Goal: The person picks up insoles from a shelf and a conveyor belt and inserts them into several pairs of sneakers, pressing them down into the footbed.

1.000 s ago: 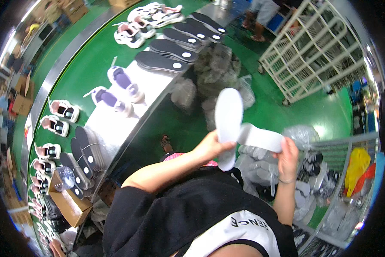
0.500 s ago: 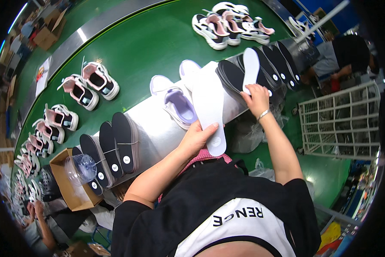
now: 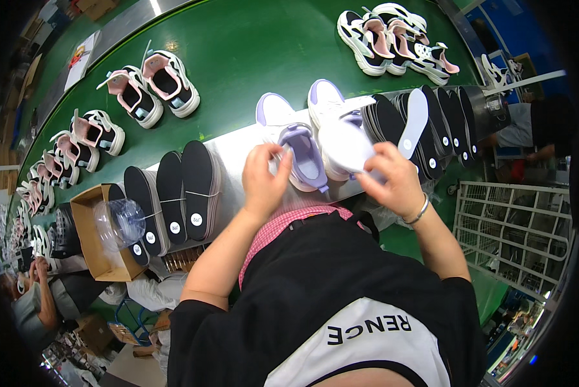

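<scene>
A pair of white and lilac sneakers stands in front of me: the left sneaker (image 3: 304, 155) with its opening towards me, the right sneaker (image 3: 326, 97) partly covered. My right hand (image 3: 394, 180) grips a white insole (image 3: 346, 145), smeared by motion, over the right sneaker's opening. Beside the left sneaker's collar is my left hand (image 3: 262, 182), thumb and forefinger apart, holding nothing. Another white insole (image 3: 413, 122) lies on black insole stacks (image 3: 384, 119) at the right.
More bundled black insoles (image 3: 199, 187) lie left, beside a cardboard box (image 3: 93, 238) with clear plastic in it. Black, white and pink shoes (image 3: 170, 84) stand on the green surface (image 3: 257, 45). A white wire rack (image 3: 512, 232) is at the right; other people work at both sides.
My left hand has let go of the white insole, which is now in my right hand. The right hand has left the insole stack and moved over the right sneaker. The view has shifted.
</scene>
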Available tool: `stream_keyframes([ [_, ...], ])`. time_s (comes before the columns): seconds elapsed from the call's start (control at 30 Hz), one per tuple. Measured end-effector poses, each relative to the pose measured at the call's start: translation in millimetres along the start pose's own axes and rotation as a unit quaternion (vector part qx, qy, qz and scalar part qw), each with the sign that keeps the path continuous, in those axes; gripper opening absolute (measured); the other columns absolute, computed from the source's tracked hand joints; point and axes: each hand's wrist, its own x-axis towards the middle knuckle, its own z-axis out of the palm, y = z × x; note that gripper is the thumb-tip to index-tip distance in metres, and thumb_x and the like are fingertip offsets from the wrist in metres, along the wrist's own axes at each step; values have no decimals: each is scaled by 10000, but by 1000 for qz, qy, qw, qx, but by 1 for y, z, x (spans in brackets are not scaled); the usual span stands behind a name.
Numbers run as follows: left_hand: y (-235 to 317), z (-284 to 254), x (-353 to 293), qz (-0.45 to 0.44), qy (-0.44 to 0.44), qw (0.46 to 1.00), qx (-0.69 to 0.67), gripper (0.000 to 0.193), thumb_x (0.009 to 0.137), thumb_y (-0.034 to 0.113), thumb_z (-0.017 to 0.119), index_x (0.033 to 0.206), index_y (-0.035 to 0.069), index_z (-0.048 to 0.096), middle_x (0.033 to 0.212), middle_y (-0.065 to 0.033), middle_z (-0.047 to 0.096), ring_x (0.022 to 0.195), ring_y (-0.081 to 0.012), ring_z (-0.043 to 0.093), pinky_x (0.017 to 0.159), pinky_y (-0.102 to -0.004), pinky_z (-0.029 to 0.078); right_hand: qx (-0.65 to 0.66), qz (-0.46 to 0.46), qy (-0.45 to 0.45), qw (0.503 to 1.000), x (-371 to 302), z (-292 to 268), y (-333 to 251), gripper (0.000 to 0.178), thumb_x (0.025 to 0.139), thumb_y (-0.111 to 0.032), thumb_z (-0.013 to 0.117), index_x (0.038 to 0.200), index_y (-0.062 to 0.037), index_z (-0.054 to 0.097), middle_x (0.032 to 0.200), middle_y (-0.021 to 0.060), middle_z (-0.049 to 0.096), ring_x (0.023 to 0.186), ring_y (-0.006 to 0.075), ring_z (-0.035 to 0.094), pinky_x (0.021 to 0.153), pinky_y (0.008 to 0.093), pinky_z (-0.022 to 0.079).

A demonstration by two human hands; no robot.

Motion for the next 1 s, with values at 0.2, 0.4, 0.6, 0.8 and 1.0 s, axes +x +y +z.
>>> stream_keyframes([
  [0.2,-27,38,41,41,-53,998,16,242,745,206,552,858,-8,553,824,-181,568,811,-328,526,710,-377,412,-244,-168,-257,920,16,36,-17,78,659,-135,529,653,-83,588,723,64,521,589,213,562,508,321,456],
  [0.4,-30,55,55,-45,-35,997,54,229,768,227,528,816,4,551,696,-174,579,652,-341,550,598,-394,427,-238,-2,-252,938,53,114,-8,119,695,-132,512,712,-41,587,776,116,538,697,266,576,594,376,467],
  [0.6,-28,64,51,-135,-9,989,66,206,780,237,528,784,31,526,662,-179,566,616,-335,546,569,-375,420,-198,-4,-236,951,32,84,-13,206,762,-225,500,804,-28,540,822,140,529,747,284,560,622,392,454],
  [0.8,-25,68,48,-141,-18,989,47,175,796,204,520,787,31,500,652,-170,559,605,-301,548,551,-346,417,-259,46,-359,895,25,47,-30,189,697,-200,560,807,-46,568,826,111,546,783,242,561,622,347,458],
  [1.0,-36,66,39,-73,-74,994,-41,265,695,12,537,941,-3,439,783,-153,576,701,-247,573,626,-313,449,-243,-39,-301,921,40,96,-6,150,678,-123,531,791,-48,594,817,118,552,769,243,560,610,340,474],
])
